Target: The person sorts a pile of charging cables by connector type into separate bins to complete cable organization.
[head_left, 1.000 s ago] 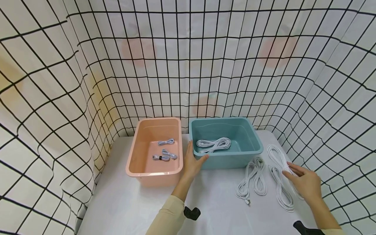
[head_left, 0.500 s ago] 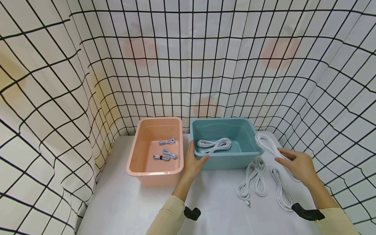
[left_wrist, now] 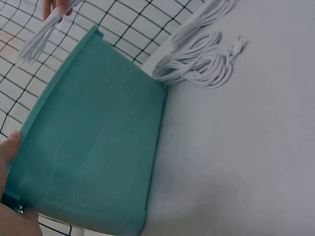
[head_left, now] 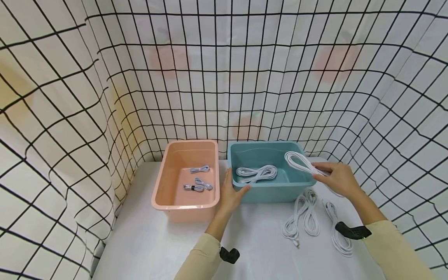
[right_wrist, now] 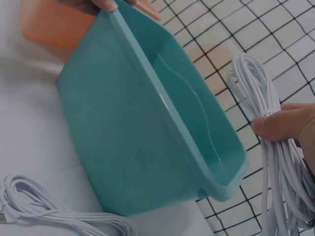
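Observation:
My right hand (head_left: 336,179) pinches a bundled white cable (head_left: 301,162) at its tied middle, thumb on the near side. One looped end hangs over the right part of the teal plastic bin (head_left: 276,193); the tail trails down behind the hand. In the right wrist view the held cable (right_wrist: 253,83) shows its many strands. My left hand (head_left: 231,196) holds the bin's front left corner, thumb at the front rim and fingers along the left side. Inside the bin lies another coiled white cable (head_left: 260,173).
Left of the teal bin stands a peach bin (head_left: 190,213) with several short tied cables (head_left: 200,169). Two more white cables lie at the right: one coil (head_left: 303,214) before the teal bin, another (head_left: 337,233) under my right wrist. Black netting (head_left: 224,93) surrounds the table on three sides.
My right hand has lifted the white cable from the table and carried it up and left to over the teal bin's right end. The left hand has stayed at the bin's corner.

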